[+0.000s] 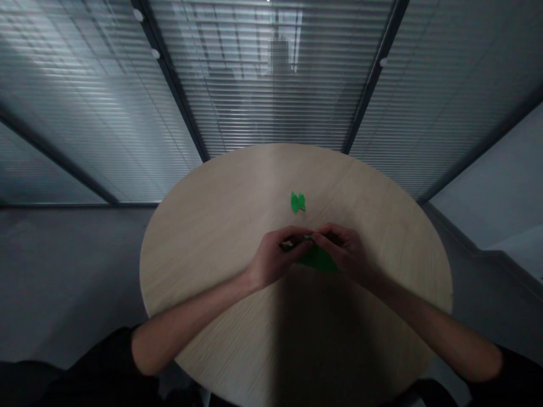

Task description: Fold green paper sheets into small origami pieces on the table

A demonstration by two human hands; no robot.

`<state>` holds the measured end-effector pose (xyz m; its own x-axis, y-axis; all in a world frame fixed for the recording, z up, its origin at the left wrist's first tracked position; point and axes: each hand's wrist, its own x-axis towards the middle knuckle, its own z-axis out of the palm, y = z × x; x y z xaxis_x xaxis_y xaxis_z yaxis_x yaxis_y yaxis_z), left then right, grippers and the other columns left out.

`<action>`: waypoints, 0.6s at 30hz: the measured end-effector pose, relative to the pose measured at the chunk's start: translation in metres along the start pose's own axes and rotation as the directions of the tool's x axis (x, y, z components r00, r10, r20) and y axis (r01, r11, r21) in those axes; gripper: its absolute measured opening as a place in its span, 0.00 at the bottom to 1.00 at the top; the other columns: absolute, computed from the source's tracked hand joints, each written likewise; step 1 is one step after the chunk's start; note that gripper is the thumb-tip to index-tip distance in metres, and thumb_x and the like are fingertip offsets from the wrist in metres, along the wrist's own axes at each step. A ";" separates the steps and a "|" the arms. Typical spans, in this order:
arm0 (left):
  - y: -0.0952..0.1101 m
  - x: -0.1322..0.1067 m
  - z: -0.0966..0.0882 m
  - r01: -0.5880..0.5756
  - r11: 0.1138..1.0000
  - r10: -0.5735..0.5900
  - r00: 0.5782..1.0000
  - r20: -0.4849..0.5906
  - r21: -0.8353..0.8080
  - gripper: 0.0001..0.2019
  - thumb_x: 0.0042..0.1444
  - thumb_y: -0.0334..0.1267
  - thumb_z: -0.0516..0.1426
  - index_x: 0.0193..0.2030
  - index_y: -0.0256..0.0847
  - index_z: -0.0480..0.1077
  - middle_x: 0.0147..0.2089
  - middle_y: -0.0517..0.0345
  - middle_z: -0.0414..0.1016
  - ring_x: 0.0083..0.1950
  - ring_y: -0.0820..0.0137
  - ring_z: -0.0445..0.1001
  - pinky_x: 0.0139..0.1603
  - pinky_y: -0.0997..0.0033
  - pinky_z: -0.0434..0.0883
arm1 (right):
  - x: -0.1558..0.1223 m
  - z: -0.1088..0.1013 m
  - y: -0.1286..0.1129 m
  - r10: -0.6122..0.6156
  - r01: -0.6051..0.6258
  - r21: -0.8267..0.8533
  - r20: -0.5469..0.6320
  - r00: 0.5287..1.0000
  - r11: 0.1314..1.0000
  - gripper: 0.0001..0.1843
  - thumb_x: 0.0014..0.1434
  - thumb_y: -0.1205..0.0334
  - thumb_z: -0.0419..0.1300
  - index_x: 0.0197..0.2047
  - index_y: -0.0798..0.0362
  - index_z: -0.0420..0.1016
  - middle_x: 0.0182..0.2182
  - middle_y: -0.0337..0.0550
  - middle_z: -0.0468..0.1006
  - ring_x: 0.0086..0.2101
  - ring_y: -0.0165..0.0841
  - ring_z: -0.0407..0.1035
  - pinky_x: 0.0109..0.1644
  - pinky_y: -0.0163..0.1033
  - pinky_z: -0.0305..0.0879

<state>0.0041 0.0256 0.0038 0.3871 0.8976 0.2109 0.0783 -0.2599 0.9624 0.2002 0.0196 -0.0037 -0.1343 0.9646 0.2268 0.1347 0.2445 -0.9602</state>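
A big wall of glass with thin grey slatted blinds [271,107] stands behind everything. Straight black bars [173,82] split it into parts, and a few small round white knobs [155,53] sit on the bars. The plain grey floor [76,254] shows on both sides. In the middle is a round worktop of pale wood [203,237], with thin lines of grain on it. A wide dark shadow [322,345] falls on the side close to the person. Two bare arms reach in over the worktop, one from each side, and the black cloth sleeves [102,353] end near the elbows.

The left hand [278,254] and the right hand [343,249] are close together, just past the middle of the worktop. Their fingertips meet, or nearly meet, and both pinch the far edge of a flat, bright green sheet that looks like paper [320,259]. The sheet is between the two hands, and its wide part spreads back toward the person. Fingers hide some of it, so I cannot tell its whole shape.

The smallest green thing is a little bright green piece with two pointy sides, like a butterfly [297,202]. It lies on the worktop just past the hands, not touching them.
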 end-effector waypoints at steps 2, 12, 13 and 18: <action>0.001 0.001 -0.002 0.075 0.997 -0.075 0.997 0.036 0.003 0.13 0.62 0.44 0.63 0.45 0.36 0.79 0.34 0.55 0.79 0.29 0.73 0.74 0.30 0.74 0.73 | 0.000 -0.001 -0.001 -0.002 0.001 -0.038 -0.018 1.000 0.999 0.13 0.61 0.51 0.67 0.32 0.51 0.80 0.26 0.39 0.76 0.28 0.30 0.69 0.30 0.34 0.66; -0.002 0.016 -0.022 0.277 0.956 -0.291 0.940 0.178 0.101 0.16 0.63 0.47 0.61 0.32 0.36 0.75 0.23 0.60 0.73 0.21 0.76 0.68 0.20 0.79 0.63 | 0.007 -0.006 0.002 0.035 -0.045 -0.112 -0.096 0.995 0.993 0.15 0.59 0.49 0.66 0.30 0.52 0.77 0.24 0.38 0.73 0.25 0.30 0.65 0.26 0.33 0.62; -0.004 0.016 -0.024 0.287 0.951 -0.305 0.932 0.197 0.116 0.17 0.64 0.48 0.61 0.31 0.37 0.74 0.23 0.60 0.73 0.21 0.76 0.68 0.20 0.79 0.62 | 0.008 -0.006 0.003 0.039 -0.050 -0.113 -0.098 0.994 0.992 0.15 0.58 0.49 0.66 0.30 0.52 0.77 0.24 0.38 0.73 0.25 0.30 0.65 0.26 0.33 0.62; -0.003 0.019 -0.036 0.278 0.943 -0.324 0.897 0.300 0.184 0.21 0.65 0.54 0.59 0.29 0.38 0.70 0.23 0.61 0.71 0.21 0.75 0.69 0.21 0.78 0.63 | 0.009 -0.006 0.006 0.037 -0.050 -0.126 -0.103 0.994 0.991 0.15 0.59 0.49 0.66 0.29 0.52 0.77 0.24 0.38 0.72 0.25 0.29 0.65 0.27 0.33 0.61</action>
<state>-0.0223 0.0561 0.0106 0.5973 0.7831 -0.1734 0.3507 -0.0606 0.9345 0.2056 0.0302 -0.0068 -0.0278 0.9780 0.2067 0.2638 0.2066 -0.9422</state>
